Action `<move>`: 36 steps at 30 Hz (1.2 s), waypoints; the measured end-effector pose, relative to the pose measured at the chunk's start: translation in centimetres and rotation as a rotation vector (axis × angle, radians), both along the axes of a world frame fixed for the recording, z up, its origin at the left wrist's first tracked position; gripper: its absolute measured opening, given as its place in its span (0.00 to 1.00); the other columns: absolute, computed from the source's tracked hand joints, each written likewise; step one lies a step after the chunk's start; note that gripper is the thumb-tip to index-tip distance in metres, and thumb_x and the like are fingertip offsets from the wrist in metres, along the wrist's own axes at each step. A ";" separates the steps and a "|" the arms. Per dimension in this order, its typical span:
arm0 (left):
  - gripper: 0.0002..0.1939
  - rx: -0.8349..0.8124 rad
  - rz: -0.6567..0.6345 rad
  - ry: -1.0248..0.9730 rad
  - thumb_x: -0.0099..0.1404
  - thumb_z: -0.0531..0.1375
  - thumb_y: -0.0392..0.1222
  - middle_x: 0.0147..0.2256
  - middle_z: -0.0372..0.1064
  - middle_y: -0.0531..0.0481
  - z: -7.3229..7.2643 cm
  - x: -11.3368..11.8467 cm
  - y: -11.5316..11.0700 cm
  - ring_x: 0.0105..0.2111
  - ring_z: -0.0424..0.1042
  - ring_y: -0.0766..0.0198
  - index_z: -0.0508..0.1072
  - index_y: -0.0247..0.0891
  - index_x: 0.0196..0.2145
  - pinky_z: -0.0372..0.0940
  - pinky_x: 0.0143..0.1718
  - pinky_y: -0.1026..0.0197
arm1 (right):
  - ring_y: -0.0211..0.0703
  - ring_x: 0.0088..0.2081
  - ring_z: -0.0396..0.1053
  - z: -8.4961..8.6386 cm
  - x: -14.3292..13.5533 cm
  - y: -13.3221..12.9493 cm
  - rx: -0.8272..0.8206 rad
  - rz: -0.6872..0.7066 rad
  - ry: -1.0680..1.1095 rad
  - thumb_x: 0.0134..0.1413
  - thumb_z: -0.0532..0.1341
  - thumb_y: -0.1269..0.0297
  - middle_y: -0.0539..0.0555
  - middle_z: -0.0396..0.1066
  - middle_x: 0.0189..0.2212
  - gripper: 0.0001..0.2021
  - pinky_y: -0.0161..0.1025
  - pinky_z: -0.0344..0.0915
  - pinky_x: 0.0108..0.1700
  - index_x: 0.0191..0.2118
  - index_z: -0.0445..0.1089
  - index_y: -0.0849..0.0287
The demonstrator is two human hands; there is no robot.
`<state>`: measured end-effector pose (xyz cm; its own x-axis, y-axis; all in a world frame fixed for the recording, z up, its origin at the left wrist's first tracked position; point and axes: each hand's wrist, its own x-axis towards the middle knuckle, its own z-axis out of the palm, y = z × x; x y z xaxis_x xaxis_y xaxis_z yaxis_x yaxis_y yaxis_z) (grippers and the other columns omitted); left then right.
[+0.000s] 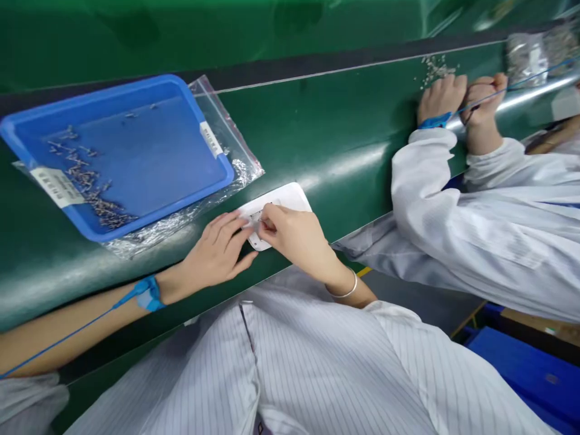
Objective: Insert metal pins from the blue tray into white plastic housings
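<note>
I see the white casing (293, 196) lying on the green bench (312, 130), left hand (217, 252) loosely open at its edge, right hand (301, 238) curled over it, its grip impossible to tell from here

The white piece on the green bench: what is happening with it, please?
Someone is working on the white piece, which lies on the green bench. The left hand is at its left end; the right hand pinches over it, anything held there being hidden. To the left, a blue tray holds small metal parts.
</note>
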<state>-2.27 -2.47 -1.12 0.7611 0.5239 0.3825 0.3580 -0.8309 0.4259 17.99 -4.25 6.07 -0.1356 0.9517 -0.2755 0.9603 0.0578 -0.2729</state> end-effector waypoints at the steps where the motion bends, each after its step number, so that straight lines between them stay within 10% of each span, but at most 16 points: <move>1: 0.28 -0.073 0.017 0.016 0.69 0.60 0.44 0.54 0.65 0.31 0.2 0.1 0.2 0.62 0.61 0.41 0.59 0.30 0.62 0.64 0.59 0.39 | 0.36 0.29 0.68 -0.1 -0.1 0.1 -0.003 -0.002 -0.007 0.65 0.55 0.63 0.48 0.74 0.32 0.07 0.36 0.45 0.28 0.40 0.69 0.58; 6: 0.27 -0.337 0.123 0.053 0.75 0.53 0.44 0.63 0.56 0.31 1.3 0.8 1.4 0.63 0.59 0.45 0.51 0.33 0.66 0.61 0.60 0.40 | 0.37 0.28 0.69 -0.3 -0.6 0.3 -0.001 0.004 -0.035 0.66 0.55 0.62 0.48 0.75 0.31 0.08 0.37 0.44 0.27 0.39 0.70 0.58; 13: 0.30 -0.325 0.114 0.201 0.73 0.52 0.47 0.55 0.63 0.32 1.6 2.0 2.7 0.52 0.64 0.41 0.56 0.28 0.67 0.61 0.52 0.38 | 0.38 0.27 0.69 -1.2 -0.9 0.3 0.042 -0.029 -0.070 0.69 0.52 0.59 0.50 0.76 0.30 0.13 0.37 0.42 0.27 0.41 0.70 0.60; 25: 0.31 -0.366 0.021 0.135 0.75 0.50 0.45 0.67 0.53 0.35 1.3 2.2 3.0 0.70 0.47 0.47 0.51 0.27 0.68 0.51 0.68 0.44 | 0.39 0.29 0.72 -1.2 -0.6 0.0 0.023 -0.010 -0.070 0.72 0.50 0.57 0.50 0.77 0.31 0.16 0.38 0.45 0.28 0.42 0.72 0.59; 36: 0.31 -0.271 0.035 0.150 0.74 0.47 0.48 0.64 0.60 0.39 0.1 1.7 3.3 0.66 0.56 0.45 0.47 0.36 0.71 0.57 0.61 0.45 | 0.43 0.33 0.74 -1.5 -1.2 -0.3 -0.011 0.171 -0.146 0.72 0.47 0.68 0.52 0.75 0.34 0.10 0.39 0.53 0.24 0.42 0.64 0.60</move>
<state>-0.59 0.78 -1.03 0.7783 0.6181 0.1106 0.4595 -0.6807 0.5706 16.81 -4.58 4.56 -0.2527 0.9150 -0.3144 0.9661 0.2212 -0.1330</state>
